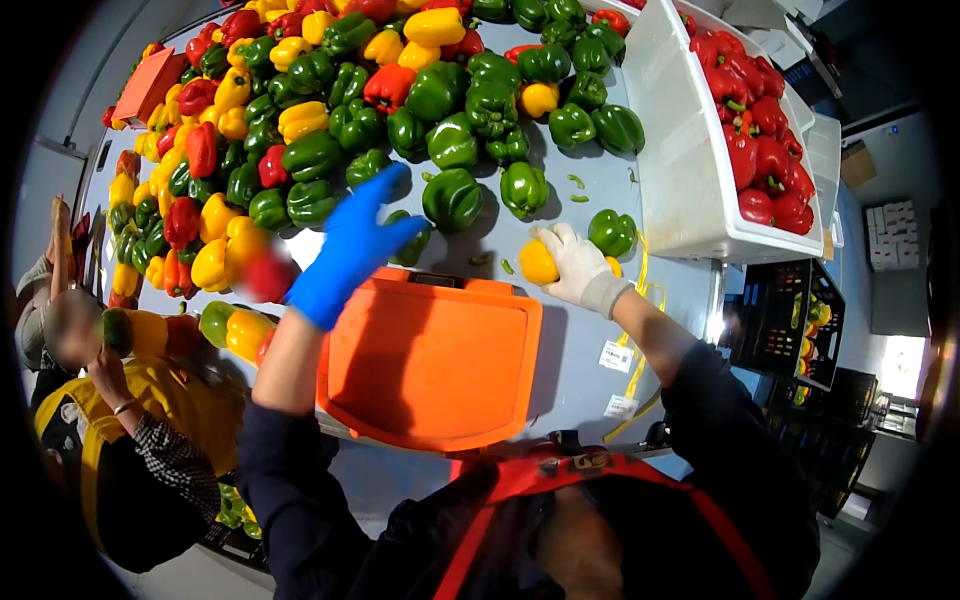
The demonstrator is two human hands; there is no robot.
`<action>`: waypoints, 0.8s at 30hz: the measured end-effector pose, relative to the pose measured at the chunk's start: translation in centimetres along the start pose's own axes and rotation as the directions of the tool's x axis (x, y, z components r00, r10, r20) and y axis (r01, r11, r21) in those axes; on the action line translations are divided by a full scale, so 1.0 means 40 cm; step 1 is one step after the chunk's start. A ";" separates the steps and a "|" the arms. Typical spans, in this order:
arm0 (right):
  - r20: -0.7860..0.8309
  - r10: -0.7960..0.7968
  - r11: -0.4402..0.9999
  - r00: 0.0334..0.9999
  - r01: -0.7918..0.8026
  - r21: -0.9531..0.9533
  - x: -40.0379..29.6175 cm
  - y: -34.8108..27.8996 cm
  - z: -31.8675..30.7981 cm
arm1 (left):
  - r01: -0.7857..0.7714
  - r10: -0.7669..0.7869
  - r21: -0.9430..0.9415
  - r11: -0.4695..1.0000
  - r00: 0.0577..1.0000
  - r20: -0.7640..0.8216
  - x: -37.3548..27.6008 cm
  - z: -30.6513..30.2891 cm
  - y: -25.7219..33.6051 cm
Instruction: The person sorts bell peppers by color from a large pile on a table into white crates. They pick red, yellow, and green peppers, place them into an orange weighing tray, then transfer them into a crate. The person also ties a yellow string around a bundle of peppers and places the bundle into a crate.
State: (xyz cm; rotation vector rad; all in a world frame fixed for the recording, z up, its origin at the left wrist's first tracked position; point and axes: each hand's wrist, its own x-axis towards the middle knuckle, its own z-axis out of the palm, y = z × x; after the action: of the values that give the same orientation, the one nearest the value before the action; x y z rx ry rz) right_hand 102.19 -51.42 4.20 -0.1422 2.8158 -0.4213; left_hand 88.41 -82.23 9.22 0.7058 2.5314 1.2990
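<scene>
My left hand (360,244), in a blue glove, is raised above the table with its fingers spread, holding nothing. Close to its fingertips lies a green bell pepper (409,238). My right hand (576,262), in a white glove, has its fingers around a yellow bell pepper (537,262) at the table's surface. Just beyond it sits another green bell pepper (612,232). Between my forearms is an orange plastic lid or box top (442,360). A large heap of green, yellow and red bell peppers (311,157) spreads across the far and left parts of the table.
A white crate (697,150) of red bell peppers (772,161) stands at the right. Yellow straps (642,360) with printed tags (616,356) lie by my right forearm. At the left, a co-worker in a yellow apron (176,405) handles peppers. Black crates (765,330) stand beyond the table.
</scene>
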 end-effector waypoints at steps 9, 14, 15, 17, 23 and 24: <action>0.034 0.004 1.000 0.999 -0.003 -0.018 -0.002 -0.021 -0.008 | 0.124 -0.295 0.736 0.665 0.950 0.106 0.179 0.287 0.015; 0.023 0.045 0.999 0.999 -0.045 0.029 -0.005 -0.031 -0.034 | 0.213 -0.232 0.164 0.963 0.967 0.107 0.167 0.232 0.003; 0.028 0.050 0.997 0.998 -0.051 0.052 -0.007 -0.036 -0.035 | 0.245 -0.231 -0.141 0.959 0.967 0.110 0.152 0.222 0.006; -0.015 0.085 0.996 0.996 -0.085 -0.013 -0.011 -0.008 -0.001 | 0.412 -0.313 -0.557 0.721 0.911 0.268 0.108 0.172 0.124; 0.002 0.030 0.999 1.000 -0.030 0.030 -0.024 -0.015 -0.013 | 0.109 -0.103 -0.058 0.992 0.989 0.103 -0.172 0.008 0.287; 0.007 0.024 0.999 1.000 -0.024 0.044 -0.024 -0.017 -0.018 | 0.127 -0.134 0.080 0.989 0.987 0.088 -0.215 -0.009 0.305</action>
State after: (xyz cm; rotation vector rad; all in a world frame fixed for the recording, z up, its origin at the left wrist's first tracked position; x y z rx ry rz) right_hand 102.92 -51.75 5.33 -0.0998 2.7964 -0.4765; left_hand 99.59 -80.75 19.02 0.5895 2.5148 1.1093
